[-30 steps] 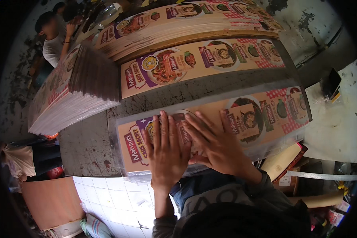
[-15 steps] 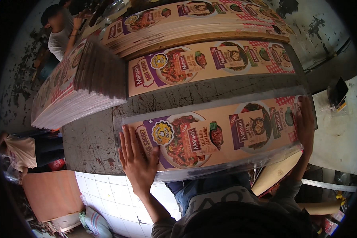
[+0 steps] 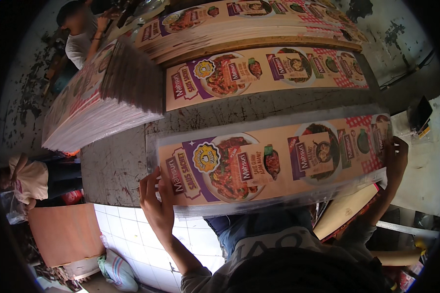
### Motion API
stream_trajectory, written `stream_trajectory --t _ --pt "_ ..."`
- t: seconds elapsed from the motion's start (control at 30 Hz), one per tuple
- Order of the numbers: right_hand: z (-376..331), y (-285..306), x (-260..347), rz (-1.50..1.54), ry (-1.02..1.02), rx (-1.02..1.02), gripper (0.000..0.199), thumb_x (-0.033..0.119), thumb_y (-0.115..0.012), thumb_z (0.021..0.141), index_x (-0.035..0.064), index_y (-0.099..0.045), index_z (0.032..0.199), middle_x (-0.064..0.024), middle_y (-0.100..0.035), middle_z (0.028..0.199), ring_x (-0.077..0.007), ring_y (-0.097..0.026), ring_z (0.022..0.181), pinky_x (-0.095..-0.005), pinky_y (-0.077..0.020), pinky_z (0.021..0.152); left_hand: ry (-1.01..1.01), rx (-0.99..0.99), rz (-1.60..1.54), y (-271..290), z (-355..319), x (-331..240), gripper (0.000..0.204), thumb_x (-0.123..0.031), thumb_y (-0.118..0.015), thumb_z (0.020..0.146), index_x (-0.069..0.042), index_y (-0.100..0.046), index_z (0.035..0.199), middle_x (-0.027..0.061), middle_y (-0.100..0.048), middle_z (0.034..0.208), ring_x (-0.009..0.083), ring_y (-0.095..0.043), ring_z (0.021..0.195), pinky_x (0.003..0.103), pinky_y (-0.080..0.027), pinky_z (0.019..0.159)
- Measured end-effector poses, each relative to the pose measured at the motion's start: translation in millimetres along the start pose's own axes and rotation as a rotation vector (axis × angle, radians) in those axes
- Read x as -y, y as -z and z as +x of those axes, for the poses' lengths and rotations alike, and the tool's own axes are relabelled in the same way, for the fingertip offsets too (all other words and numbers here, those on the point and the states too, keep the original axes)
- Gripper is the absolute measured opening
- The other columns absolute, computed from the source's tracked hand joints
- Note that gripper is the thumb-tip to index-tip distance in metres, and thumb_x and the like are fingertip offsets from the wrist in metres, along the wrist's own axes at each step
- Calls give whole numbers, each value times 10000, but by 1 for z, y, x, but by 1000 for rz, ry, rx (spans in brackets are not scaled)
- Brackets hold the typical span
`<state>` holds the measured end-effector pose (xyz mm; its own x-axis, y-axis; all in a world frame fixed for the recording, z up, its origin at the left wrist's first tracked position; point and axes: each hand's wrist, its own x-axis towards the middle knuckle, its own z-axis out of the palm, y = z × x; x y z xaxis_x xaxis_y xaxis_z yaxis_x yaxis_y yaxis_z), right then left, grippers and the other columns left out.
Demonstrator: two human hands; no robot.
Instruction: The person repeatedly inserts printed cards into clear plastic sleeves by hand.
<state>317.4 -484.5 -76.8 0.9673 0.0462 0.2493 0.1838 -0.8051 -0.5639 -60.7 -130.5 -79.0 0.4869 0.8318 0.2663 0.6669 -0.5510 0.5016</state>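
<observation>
A long printed food poster panel (image 3: 274, 166), tan with pictures of dishes, lies crosswise in front of me in clear plastic. Layered plastic edges show along its near side, which overhangs the table (image 3: 112, 171). At its left end, my left hand (image 3: 156, 200) has bent fingers closed round the edge, partly hidden by the panel. Around the right end curl the fingers of my right hand (image 3: 397, 158). Farther back lies a matching panel (image 3: 278, 73), apart from both hands.
A tall stack of similar panels (image 3: 102, 107) stands at the left. Another stack (image 3: 220, 34) lies at the back behind a wooden strip (image 3: 269, 47). Two people, one in a white shirt (image 3: 78, 51) and one in a pink shirt (image 3: 32, 178), are at the left. White tiles (image 3: 127, 224) cover the floor below.
My flat hands have slid off the panel's face to its two ends, with the fingers now bent round the edges. The whole view has shifted slightly.
</observation>
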Motion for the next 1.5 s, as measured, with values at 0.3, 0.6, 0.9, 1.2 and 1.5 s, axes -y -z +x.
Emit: stream_trajectory --t 0.3,0.6,0.9,1.2,1.5 --pt "22 29 -27 1057 -50 303 386 261 -606 845 -14 -525 1102 -59 -591 999 -133 -553 936 -280 -451 808 153 -59 -581 1 5 13 347 -236 -452 924 11 -567 1139 118 -581 1040 174 -537 943 313 -442 759" --pt "139 5 -69 1182 -96 350 406 219 -512 890 -3 -475 1228 -77 -542 1167 -160 -505 1076 -297 -395 927 -110 -48 -983 19 43 -14 473 -331 -544 863 -28 -505 1225 159 -504 1252 290 -459 1173 422 -376 940" --pt "203 -108 -5 582 97 444 398 270 -552 853 22 -545 1164 -87 -551 1174 -181 -541 1029 -296 -400 891 -385 427 -285 5 66 -58 352 -198 -575 849 -27 -551 1156 168 -507 1244 326 -505 1133 411 -417 907" --pt "198 -138 70 151 424 392 477 390 -572 839 -41 -573 1045 -115 -612 813 -190 -596 719 -285 -469 685 -438 439 24 -35 123 -27 387 -232 -502 896 -33 -455 1224 225 -475 1239 383 -447 1156 427 -393 930" --pt "234 -176 54 64 -46 12 546 496 -525 853 73 -436 520 2 -418 477 -98 -392 444 -288 -335 430 -414 403 126 -52 130 -28 512 -243 -496 895 -24 -313 1320 311 -354 1298 451 -366 1198 475 -363 953"
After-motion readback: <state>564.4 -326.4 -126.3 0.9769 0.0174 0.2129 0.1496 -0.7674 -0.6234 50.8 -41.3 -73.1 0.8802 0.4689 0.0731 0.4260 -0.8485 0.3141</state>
